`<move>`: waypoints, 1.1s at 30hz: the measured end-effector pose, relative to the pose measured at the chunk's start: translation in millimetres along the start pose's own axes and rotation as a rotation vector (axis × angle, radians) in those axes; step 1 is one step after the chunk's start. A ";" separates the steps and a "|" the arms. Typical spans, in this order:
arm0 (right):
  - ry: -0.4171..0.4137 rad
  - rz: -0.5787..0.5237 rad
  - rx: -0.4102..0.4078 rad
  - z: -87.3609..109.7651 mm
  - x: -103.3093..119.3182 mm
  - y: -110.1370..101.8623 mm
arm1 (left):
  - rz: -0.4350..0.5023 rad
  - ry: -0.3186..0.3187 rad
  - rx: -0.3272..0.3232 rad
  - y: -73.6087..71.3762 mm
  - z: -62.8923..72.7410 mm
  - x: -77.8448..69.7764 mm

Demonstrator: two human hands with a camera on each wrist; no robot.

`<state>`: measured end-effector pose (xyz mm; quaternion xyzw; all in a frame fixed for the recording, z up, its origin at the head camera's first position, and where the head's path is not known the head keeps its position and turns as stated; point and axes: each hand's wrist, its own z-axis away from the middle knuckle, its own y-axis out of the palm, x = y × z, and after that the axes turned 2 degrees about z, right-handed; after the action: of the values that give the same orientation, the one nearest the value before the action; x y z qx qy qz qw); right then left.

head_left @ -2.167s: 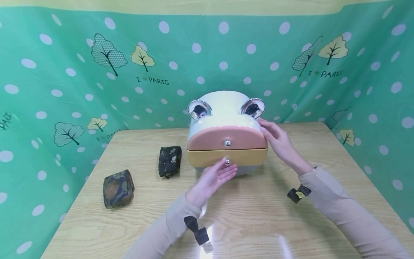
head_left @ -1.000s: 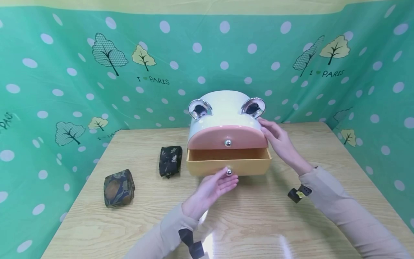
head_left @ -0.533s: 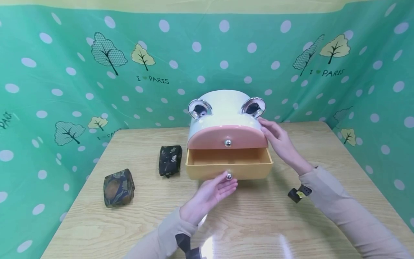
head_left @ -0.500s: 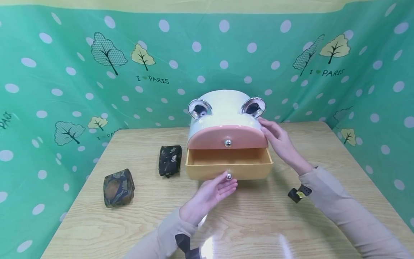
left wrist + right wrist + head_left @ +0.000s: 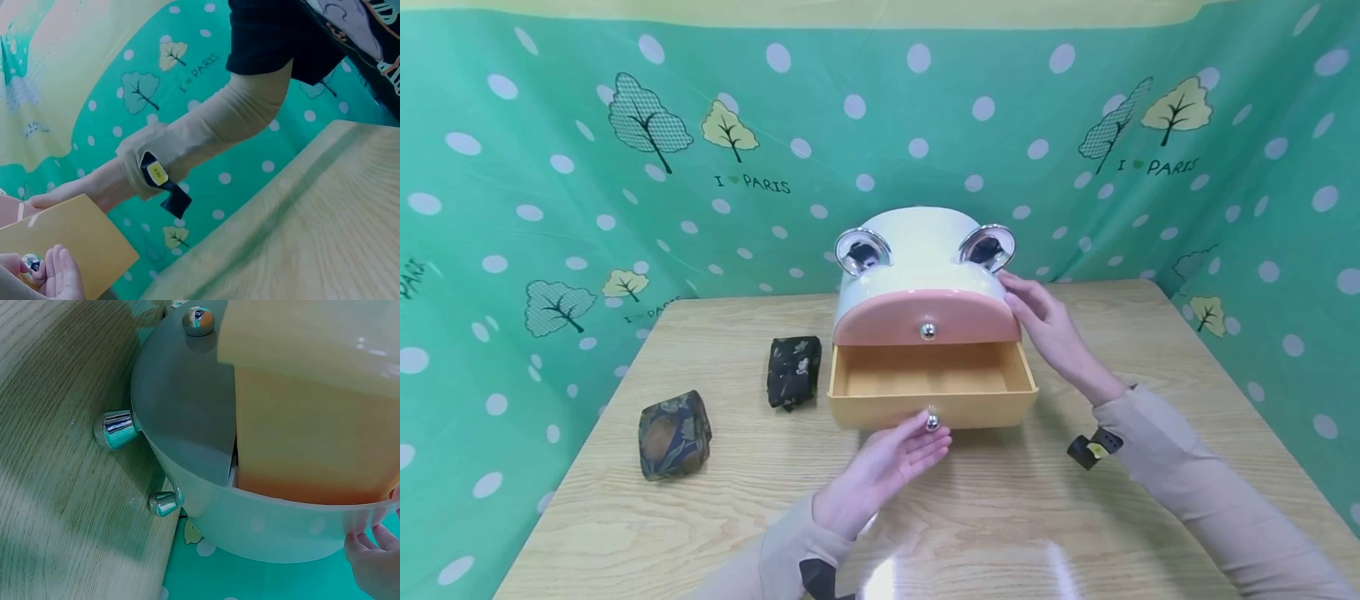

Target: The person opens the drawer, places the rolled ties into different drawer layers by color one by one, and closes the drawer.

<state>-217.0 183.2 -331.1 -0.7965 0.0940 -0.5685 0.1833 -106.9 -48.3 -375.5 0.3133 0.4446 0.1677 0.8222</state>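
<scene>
A white storage box (image 5: 919, 242) with two chrome-ringed eyes stands mid-table in the head view. Its yellow middle drawer (image 5: 868, 410) is pulled out, and the visible inside holds nothing. My left hand (image 5: 886, 465) pinches the drawer's silver knob (image 5: 932, 422); the left wrist view shows thumb and fingers around the knob (image 5: 31, 261). The pink top drawer (image 5: 880, 320) is closed. My right hand (image 5: 1054, 333) rests its fingers against the box's right side, below the eye. In the right wrist view, the grey bottom drawer (image 5: 184, 394) is closed too.
Left of the box lies a folded black flowered cloth bundle (image 5: 793, 372). A folded dark blue patterned bundle (image 5: 674, 436) lies nearer on the left. A green dotted curtain (image 5: 917, 117) hangs behind the wooden table (image 5: 1000, 517).
The yellow drawer has slid out toward me from nearly closed, my left hand drawing back with its knob. My right hand has stayed on the side of the box.
</scene>
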 end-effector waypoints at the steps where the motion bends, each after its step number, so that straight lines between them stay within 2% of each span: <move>1: 0.000 -0.001 0.000 -0.1 0.2 0.1 | -0.005 -0.002 0.002 -0.2 1.0 0.5; 11: -0.009 -0.026 -0.006 -1.0 1.2 1.8 | -0.028 0.000 0.008 -2.7 10.7 6.3; 33: -0.010 -0.001 -0.003 0.3 0.1 0.5 | -0.037 -0.013 0.043 -6.7 32.0 20.7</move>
<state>-216.7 182.7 -331.3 -0.7995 0.0935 -0.5646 0.1825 -68.7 -53.6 -379.8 0.3234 0.4487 0.1408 0.8211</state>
